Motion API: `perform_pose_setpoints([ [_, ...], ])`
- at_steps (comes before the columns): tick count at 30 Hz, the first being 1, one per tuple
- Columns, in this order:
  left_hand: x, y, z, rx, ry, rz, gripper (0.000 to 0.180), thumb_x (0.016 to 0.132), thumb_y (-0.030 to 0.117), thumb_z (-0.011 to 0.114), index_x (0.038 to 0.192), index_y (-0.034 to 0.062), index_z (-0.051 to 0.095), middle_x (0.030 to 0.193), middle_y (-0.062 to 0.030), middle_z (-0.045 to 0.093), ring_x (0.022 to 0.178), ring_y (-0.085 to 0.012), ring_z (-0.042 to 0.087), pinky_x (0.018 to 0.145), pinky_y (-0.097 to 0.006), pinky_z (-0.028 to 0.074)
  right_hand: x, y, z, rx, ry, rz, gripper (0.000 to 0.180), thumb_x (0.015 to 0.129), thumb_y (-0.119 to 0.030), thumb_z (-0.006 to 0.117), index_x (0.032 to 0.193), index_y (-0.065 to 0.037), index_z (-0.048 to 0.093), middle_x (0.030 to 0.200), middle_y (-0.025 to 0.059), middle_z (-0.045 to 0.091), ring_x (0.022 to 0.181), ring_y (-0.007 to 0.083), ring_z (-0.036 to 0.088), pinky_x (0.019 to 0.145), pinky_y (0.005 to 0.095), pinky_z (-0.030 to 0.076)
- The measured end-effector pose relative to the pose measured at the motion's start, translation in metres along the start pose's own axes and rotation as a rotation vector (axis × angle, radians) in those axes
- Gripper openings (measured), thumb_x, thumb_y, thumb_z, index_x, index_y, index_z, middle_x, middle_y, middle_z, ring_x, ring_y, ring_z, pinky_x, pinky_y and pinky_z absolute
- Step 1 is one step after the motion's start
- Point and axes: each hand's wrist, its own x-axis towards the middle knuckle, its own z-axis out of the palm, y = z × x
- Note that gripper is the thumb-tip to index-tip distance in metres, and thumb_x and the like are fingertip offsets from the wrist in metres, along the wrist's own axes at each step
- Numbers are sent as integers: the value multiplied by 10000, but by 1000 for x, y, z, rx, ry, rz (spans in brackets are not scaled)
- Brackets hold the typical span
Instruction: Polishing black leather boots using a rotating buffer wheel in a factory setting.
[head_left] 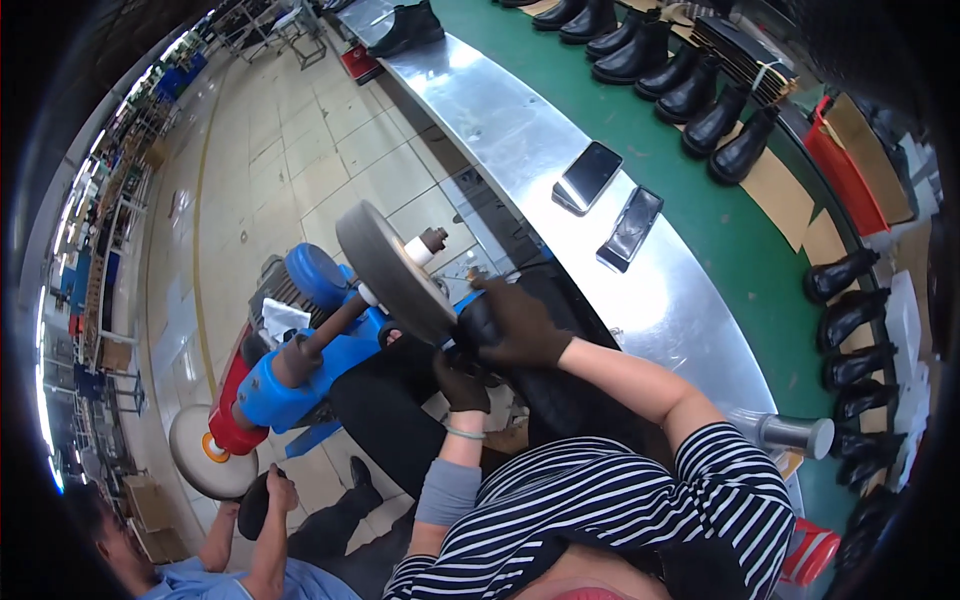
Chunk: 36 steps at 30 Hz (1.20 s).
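A black leather boot (478,324) is held against the lower edge of a grey-brown buffing wheel (385,265). My right hand (522,325), in a dark brown glove, wraps over the boot from the right. Lower and to the left, my left hand (461,384), also gloved, is closed at the boot's underside, its fingers partly hidden. The wheel sits on the shaft of a blue machine (285,392) with a motor behind it. Dark clothing makes the boot's far end hard to make out.
At the machine's other end, a co-worker (250,575) holds a dark shoe (255,505) near a pale wheel (205,450). On my right runs a metal bench (660,300) with a phone (590,172) and a black wallet-like item (632,228). Rows of black boots (745,145) stand on the green surface (735,245) beyond.
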Motion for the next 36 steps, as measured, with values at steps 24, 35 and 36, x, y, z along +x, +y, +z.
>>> perform_pose_setpoints([
  [24, 130, -24, -60, 1005, -249, 490, 434, 991, 319, 398, 1305, 56, 538, 1298, -121, 569, 1181, -234, 548, 1025, -369, 438, -50, 43, 11, -749, -57, -544, 520, 869, -273, 554, 1381, -318, 474, 1172, 183, 459, 977, 306, 488, 812, 427, 409],
  [35, 98, 38, -50, 422, -41, 409, 401, 986, 299, 415, 1262, 48, 566, 1268, -123, 590, 1156, -239, 565, 1000, -386, 456, 5, 54, 49, -681, -215, -842, 608, 851, -370, 561, 1436, -359, 396, 1199, 149, 476, 1023, 288, 481, 843, 435, 410],
  [36, 95, 44, -49, 386, -35, 413, 398, 986, 297, 417, 1258, 48, 568, 1265, -123, 591, 1153, -239, 566, 997, -388, 458, 5, 54, 53, -675, -165, -866, 613, 838, -381, 576, 1427, -367, 408, 1203, 143, 473, 1029, 288, 478, 848, 438, 409],
])
